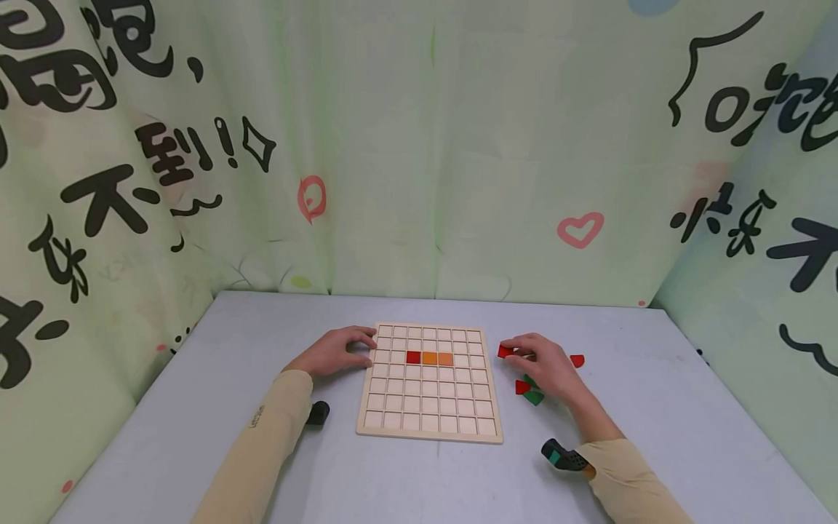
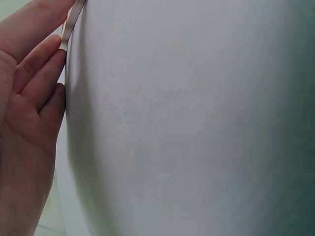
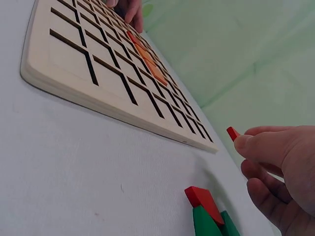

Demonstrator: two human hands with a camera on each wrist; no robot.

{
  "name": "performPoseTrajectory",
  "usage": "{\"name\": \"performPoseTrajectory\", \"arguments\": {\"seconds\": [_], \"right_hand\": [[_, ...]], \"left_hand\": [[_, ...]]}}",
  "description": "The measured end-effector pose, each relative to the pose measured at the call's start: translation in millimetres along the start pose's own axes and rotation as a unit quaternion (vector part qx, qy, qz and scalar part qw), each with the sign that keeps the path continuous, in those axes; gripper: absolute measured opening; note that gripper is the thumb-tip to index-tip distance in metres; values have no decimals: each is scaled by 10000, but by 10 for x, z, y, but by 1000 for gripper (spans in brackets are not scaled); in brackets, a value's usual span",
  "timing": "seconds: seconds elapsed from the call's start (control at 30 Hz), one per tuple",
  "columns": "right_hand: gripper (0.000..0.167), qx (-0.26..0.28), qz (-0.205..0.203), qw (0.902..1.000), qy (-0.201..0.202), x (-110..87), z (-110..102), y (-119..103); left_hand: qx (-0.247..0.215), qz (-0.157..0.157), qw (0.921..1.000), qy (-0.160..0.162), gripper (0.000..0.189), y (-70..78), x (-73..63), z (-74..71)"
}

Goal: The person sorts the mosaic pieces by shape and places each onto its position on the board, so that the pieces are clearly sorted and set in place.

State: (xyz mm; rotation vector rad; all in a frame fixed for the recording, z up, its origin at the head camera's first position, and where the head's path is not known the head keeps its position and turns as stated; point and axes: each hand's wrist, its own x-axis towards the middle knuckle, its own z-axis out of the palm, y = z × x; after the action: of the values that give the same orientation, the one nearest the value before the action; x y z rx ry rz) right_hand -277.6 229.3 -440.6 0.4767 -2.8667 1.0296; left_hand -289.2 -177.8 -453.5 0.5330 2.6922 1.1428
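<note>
A wooden grid board [image 1: 429,437] lies on the table with one red square piece [image 1: 413,357] and two orange pieces [image 1: 437,359] side by side in its upper-middle cells. My left hand [image 1: 337,351] rests at the board's left edge, thumb and fingertips touching the rim; in the left wrist view its fingers [image 2: 45,78] are fairly straight. To the right of the board, my right hand [image 1: 540,362] pinches a small red block [image 3: 232,132] between thumb and index finger, lifted above the table.
Near my right hand lie a red piece [image 1: 521,387] and green pieces [image 1: 533,398], touching one another. Another red piece [image 1: 577,361] sits farther right. Black wrist devices [image 1: 563,457] are worn on both arms. A printed curtain [image 1: 393,145] stands behind the table [image 1: 432,480].
</note>
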Motion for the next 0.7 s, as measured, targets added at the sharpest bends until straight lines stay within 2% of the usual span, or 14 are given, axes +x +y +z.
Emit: {"name": "performPoseTrajectory", "arguments": {"seconds": [0.17,0.33,0.7], "right_hand": [[30,71,-164,9998,-16,42,51,-80],[32,89,-92,9999,-23,81,99,-158],[28,197,-254,9992,-223,162,206,-244]], "left_hand": [[-23,-13,10000,4,25,-7,1,5],[20,-55,10000,8,25,-11,6,9],[27,-119,9999,-3,26,-16,17,17]]}}
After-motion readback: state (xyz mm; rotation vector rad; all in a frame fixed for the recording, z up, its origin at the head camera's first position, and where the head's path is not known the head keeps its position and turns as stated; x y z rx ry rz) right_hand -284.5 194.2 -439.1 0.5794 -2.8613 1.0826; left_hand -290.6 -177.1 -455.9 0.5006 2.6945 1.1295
